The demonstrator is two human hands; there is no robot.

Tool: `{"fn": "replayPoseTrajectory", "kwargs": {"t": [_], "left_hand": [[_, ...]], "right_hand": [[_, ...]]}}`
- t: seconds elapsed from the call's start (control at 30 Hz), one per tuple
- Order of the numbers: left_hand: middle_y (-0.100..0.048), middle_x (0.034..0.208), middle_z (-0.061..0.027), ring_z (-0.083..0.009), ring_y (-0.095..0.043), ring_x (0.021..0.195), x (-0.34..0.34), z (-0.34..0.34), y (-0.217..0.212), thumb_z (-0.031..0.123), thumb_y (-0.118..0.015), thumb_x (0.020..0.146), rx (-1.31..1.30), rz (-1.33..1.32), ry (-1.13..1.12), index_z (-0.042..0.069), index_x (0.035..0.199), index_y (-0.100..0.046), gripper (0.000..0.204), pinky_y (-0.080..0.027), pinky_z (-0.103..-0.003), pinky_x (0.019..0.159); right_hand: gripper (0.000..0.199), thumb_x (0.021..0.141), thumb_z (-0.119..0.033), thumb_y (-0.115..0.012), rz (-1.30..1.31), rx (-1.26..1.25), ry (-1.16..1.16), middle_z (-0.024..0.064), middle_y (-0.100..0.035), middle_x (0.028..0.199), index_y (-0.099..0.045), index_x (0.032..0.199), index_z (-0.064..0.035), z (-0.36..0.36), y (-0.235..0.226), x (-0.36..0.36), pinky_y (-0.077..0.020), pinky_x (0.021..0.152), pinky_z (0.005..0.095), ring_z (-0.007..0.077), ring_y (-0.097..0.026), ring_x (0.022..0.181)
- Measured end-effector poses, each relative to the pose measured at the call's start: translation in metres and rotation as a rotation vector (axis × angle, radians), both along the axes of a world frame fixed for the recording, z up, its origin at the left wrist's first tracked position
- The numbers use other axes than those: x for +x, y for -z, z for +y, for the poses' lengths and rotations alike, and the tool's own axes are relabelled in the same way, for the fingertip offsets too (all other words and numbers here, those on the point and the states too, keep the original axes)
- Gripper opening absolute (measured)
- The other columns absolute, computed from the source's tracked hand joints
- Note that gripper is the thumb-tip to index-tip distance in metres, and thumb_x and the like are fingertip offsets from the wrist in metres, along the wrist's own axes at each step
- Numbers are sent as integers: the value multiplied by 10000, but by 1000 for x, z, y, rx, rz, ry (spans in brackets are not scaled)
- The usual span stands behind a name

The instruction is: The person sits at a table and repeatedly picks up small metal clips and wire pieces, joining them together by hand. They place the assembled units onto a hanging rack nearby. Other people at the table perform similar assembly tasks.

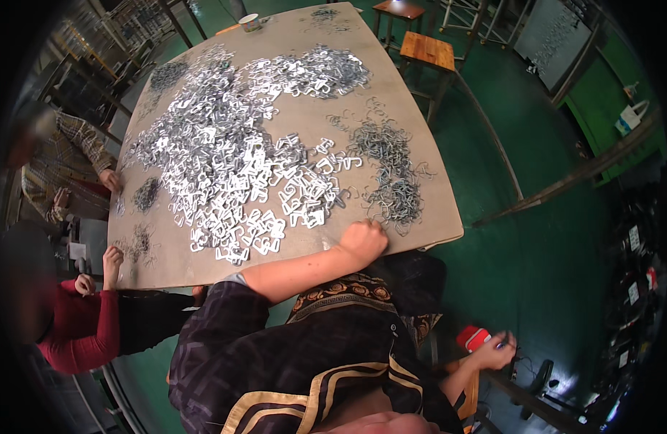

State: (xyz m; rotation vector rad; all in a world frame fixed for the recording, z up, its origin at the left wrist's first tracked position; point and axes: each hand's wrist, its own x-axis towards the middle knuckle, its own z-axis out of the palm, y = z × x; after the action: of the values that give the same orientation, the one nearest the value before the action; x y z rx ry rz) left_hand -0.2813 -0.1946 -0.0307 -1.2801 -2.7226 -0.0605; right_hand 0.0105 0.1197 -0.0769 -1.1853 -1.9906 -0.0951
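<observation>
Hands at desk (pixel 203 271) edge, metal parts beyond.
Right hand (pixel 494 350) low beside red object (pixel 473 337), grasping small dark item; left hand (pixel 364 240) clenched on desk edge, touching wire hooks (pixel 391 173); flat silver clips (pixel 232 159) heaped farther; wooden stools (pixel 427 50) farthest.

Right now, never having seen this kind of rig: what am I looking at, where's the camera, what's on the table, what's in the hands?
There is no machine here: a person works with bare hands, and a wide fisheye camera on their head looks down, so straight edges bend near the rim. The left hand is a closed fist resting at the near edge of the table, beside a pile of thin wire hooks; what it grips, if anything, is hidden. The right hand is off the table, low to the right, touching a red object. A large heap of flat silver metal clips covers most of the tabletop. Two other people sit along the left edge.
</observation>
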Motion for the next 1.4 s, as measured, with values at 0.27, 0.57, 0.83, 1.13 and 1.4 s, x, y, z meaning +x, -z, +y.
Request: {"fn": "replayPoseTrajectory", "kwargs": {"t": [0.27, 0.57, 0.83, 1.13, 1.4], "left_hand": [[-653, 779, -133, -266, -674, 721, -6, -11, 6, 123, -615, 723, 153, -84, -92, 11, 773, -628, 124, -543, -359, 593], [-683, 726, -99, -167, -662, 646, 19, -110, 5, 34, -702, 767, 907, -719, -572, -37, 915, -668, 168, -539, -286, 638], [-678, 772, -63, -95, -633, 653, 11, -131, 10, 25, -673, 886, 1460, -1206, -540, -42, 923, -639, 84, -526, -224, 608], [-660, 871, -30, -69, -585, 718, -10, -113, 3, 60, -721, 856, 1448, -996, -504, 0, 897, -661, 95, -467, -206, 643], [-651, 978, -69, -115, -581, 899, -12, -86, -15, 68, -742, 821, 1245, -654, -423, 37, 851, -661, 92, -462, -244, 774]], "right_hand": [[140, 788, 29, -657, 170, -408, -1238, 127, -648, 984, -669, 924, -2, -139, -57, -231, -472, 877, 376, 292, -609, 970], [229, 801, -178, -714, -308, -264, -1480, 131, -576, 911, -658, 957, -20, -235, -23, -317, -445, 840, 421, 317, -559, 929], [207, 813, -156, -700, -364, -323, -1474, 141, -556, 912, -586, 933, -33, -247, -23, -330, -450, 835, 446, 341, -562, 929], [137, 840, -68, -668, -60, -304, -1520, 140, -600, 845, -634, 960, -9, -234, -15, -331, -507, 663, 396, 322, -630, 762], [87, 846, -52, -662, 102, -805, -1565, 142, -635, 808, -663, 914, 2, -230, -48, -287, -485, 585, 368, 317, -629, 670]]}}
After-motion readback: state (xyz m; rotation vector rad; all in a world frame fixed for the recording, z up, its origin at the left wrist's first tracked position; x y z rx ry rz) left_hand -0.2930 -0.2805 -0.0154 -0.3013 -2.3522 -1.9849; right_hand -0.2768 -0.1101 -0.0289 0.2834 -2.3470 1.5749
